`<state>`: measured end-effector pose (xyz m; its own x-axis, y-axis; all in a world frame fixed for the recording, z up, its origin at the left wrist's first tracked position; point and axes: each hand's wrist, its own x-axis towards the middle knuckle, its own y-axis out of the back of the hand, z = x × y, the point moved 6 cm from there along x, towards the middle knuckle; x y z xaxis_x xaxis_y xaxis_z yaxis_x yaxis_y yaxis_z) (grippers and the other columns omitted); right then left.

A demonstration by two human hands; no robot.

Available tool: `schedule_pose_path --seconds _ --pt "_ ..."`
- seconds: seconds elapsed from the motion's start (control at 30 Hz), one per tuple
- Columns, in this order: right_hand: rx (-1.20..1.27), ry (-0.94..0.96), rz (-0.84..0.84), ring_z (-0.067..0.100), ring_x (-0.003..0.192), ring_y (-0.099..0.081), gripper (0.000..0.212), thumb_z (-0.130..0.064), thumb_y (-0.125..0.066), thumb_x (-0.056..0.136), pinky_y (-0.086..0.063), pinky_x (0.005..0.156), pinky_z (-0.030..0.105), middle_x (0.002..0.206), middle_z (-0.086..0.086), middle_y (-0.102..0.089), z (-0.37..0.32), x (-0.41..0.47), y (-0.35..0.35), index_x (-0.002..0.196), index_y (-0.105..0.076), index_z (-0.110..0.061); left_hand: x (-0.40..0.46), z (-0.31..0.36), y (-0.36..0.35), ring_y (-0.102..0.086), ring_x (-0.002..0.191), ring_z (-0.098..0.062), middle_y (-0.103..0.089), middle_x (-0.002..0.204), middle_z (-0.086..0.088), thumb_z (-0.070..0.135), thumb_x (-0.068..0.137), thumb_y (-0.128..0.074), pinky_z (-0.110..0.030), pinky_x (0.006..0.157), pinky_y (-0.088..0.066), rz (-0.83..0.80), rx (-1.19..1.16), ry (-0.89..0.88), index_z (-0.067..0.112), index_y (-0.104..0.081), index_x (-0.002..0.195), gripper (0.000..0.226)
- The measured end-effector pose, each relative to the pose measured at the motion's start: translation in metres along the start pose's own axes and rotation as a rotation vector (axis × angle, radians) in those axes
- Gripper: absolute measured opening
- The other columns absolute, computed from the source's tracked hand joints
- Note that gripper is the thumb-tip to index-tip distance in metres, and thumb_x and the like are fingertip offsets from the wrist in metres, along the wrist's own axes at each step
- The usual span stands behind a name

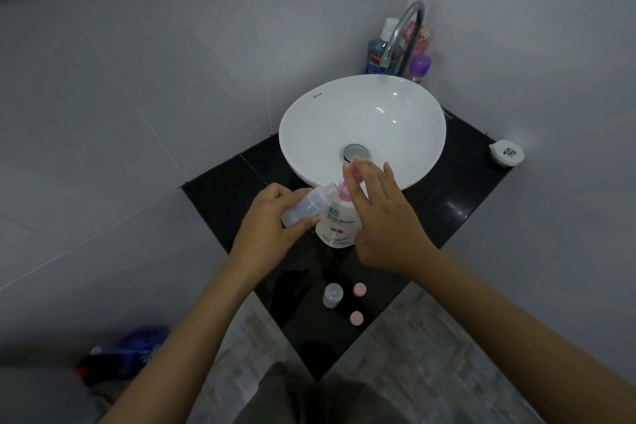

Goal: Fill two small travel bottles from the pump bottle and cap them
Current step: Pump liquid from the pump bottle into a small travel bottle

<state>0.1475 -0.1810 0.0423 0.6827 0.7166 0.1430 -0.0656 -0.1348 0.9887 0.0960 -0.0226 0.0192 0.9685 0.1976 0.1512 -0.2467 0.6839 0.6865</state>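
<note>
A clear travel bottle [303, 205] is held tilted in the left hand [272, 224], its mouth set against the pink spout of the pump bottle [339, 220]. The pump head is covered by the right hand [382, 217], fingers spread. On the black bench [457, 203], nearer the person, a second small bottle [332, 295] and two pink caps [359, 289] [356, 318] are seen apart. A white basin [299, 120] is set behind.

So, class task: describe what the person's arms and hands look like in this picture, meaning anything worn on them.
Both forearms are bare: no sleeves reach into view. The left hand and right hand wear no gloves, and no rings, watch or bracelets show on either. The fingernails look short and unpainted.
</note>
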Motion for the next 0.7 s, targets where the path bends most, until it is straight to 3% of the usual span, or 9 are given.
schedule_pose_path --seconds 0.27,0.43,0.6,0.7 --pt "0.016 -0.006 0.012 0.037 0.141 -0.026 0.101 -0.022 -0.073 0.062 -0.001 0.115 0.045 0.15 0.021 -0.032 -0.0028 -0.0019 0.0019 0.148 -0.022 -0.002 0.0074 0.009 -0.0018 -0.048 0.087 -0.004 -0.047 0.093 0.01 0.044 0.083 -0.063 -0.016 0.072 -0.041 0.006 -0.054 -0.039 0.033 -0.057 0.13 0.048" --pt "0.175 0.023 0.026 0.031 0.148 -0.008 0.093 -0.021 -0.067 0.075 -0.011 0.119 0.049 0.159 0.014 -0.013 -0.0027 -0.0032 0.0029 0.15 -0.015 -0.004 0.0056 0.0051 -0.0069 -0.049 0.088 0.003 -0.049 0.092 0.012 0.043 0.082 -0.065 -0.008 0.069 -0.041 -0.01 -0.153 -0.033 0.033 -0.059 0.128 0.047" --pt "0.272 0.045 0.007 0.019 0.149 0.002 0.081 -0.05 -0.043 0.092 -0.007 0.121 0.044 0.162 0.005 -0.002 0.0021 -0.0026 0.0008 0.152 -0.004 -0.012 0.0087 0.0017 -0.0073 -0.048 0.088 0.008 -0.05 0.093 0.013 0.041 0.082 -0.066 0.001 0.074 -0.039 -0.012 -0.225 -0.031 0.032 -0.06 0.128 0.047" --pt "0.334 0.019 0.029 0.015 0.149 0.003 0.076 -0.055 -0.031 0.095 -0.011 0.121 0.046 0.162 0.003 -0.001 0.0014 -0.0027 -0.0022 0.152 -0.003 -0.013 0.0096 0.0005 -0.0081 -0.048 0.09 0.007 -0.05 0.094 0.015 0.042 0.082 -0.066 -0.002 0.072 -0.041 -0.013 -0.217 -0.036 0.034 -0.059 0.127 0.046"
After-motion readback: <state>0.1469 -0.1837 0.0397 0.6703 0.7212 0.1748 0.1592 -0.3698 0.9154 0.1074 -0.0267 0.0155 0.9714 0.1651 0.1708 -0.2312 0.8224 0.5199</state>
